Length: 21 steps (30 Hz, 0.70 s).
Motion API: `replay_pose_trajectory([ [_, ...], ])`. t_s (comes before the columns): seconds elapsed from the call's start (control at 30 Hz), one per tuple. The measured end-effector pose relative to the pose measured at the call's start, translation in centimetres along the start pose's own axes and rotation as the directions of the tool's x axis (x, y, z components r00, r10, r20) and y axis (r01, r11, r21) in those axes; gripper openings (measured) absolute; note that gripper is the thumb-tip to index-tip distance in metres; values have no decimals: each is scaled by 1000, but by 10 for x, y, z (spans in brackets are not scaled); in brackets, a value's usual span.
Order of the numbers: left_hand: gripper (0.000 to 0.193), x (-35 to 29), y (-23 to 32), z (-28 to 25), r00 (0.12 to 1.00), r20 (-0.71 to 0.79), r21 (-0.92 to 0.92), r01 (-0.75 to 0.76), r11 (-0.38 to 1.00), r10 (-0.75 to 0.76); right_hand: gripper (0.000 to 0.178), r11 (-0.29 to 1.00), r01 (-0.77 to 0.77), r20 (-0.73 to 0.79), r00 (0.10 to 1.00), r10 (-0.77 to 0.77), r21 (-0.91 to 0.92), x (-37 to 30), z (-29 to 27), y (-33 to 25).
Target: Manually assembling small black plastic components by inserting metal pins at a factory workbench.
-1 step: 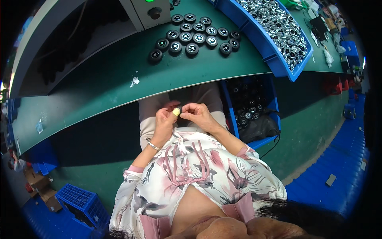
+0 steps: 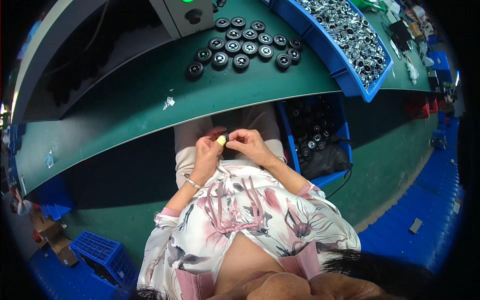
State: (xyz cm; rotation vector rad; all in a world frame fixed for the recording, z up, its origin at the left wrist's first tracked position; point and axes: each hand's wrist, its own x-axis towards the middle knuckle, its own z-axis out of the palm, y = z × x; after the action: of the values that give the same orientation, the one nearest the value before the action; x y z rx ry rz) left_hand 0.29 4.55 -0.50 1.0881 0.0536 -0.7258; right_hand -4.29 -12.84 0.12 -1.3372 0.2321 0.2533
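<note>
Over my lap, just below the table's front edge, my left hand [image 2: 209,148] and my right hand [image 2: 248,145] meet with fingers bent and pinched. A yellow wrap [image 2: 221,140] covers the tip of my left thumb. Between the fingertips shows a sliver of a small dark piece [image 2: 226,136]; the fingers hide most of it, so its kind cannot be told. Past the hands, on the green table [image 2: 150,105], several small black wheels [image 2: 233,46] with silver centres lie flat in a loose group.
A blue bin [image 2: 345,82] heaped with shiny metal parts stands on the table at right. Below the table edge, another blue bin [image 2: 286,135] holds black wheels and a dark bag. A grey machine [image 2: 172,20] with a knob rises at far left. White scraps [image 2: 170,102] lie nearer.
</note>
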Motion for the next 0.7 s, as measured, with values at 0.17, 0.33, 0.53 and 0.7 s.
replay_pose_trajectory([
  [0.17, 38, 3, 0, 1, 1000, 28, -11, 11, 1000, -10, 5, 991, 33, 16, 999, -35, 127, 0, -4, 11],
  [0.33, 39, -5, 13, 22, 995, -81, -2, -63, 998, 63, 6, 968, 10, 3, 1000, -11, 250, 0, -7, 6],
  [0.53, 40, -2, 12, 17, 956, 133, 318, -292, 902, 262, 12, 847, -85, 102, 994, 36, 525, 0, -8, 10],
  [0.7, 34, -3, 10, 20, 960, 56, 432, -273, 860, 276, 16, 799, -143, 143, 987, 73, 584, 4, -10, 19],
])
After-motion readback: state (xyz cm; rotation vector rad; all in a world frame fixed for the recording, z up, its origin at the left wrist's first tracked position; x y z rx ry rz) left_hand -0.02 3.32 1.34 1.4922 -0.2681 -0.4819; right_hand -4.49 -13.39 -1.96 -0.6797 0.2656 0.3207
